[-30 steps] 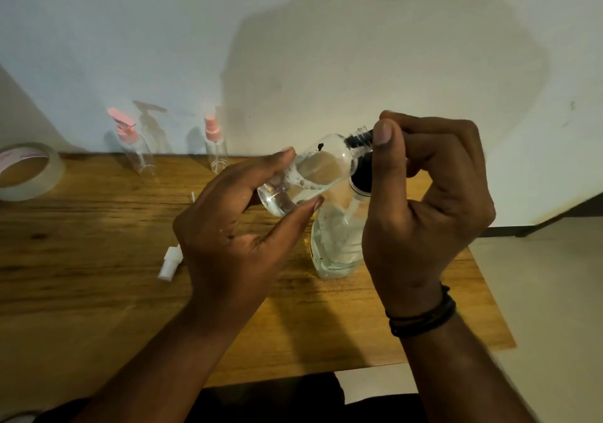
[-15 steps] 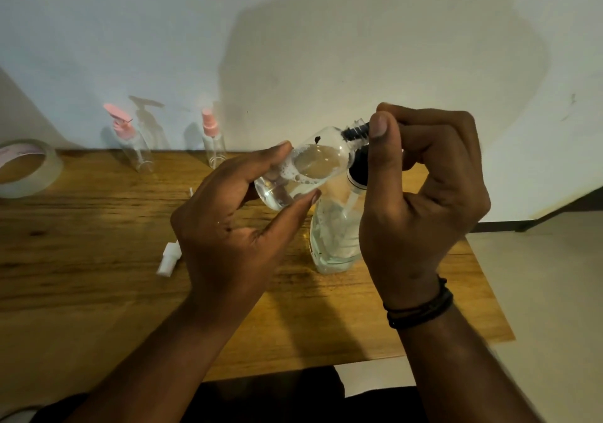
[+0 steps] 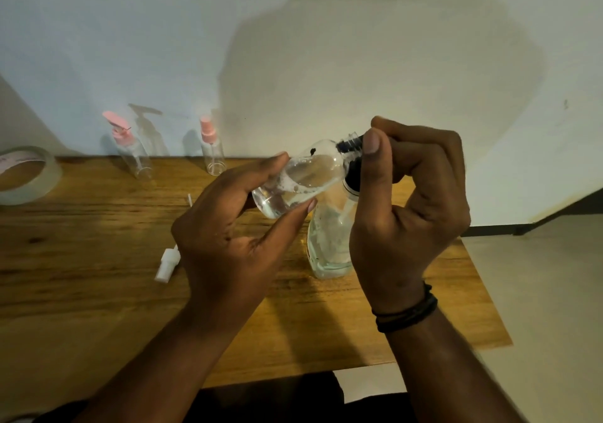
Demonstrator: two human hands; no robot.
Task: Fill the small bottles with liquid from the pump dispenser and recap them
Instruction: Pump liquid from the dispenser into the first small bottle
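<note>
You hold the small bottle (image 3: pixel 300 177) tilted in the air above the table's middle, your left hand (image 3: pixel 228 243) gripping its base with thumb and fingers, liquid and foam already inside. Your right hand (image 3: pixel 408 200) curls round the dispenser's black pump head (image 3: pixel 350 148) at the bottle's mouth, the pump dispenser (image 3: pixel 329 243) standing just below. This fill looks partway; its white cap (image 3: pixel 166 264) lies on the table to the left. Two pink-topped bottles (image 3: pixel 212 148) at the far edge look empty.
</note>
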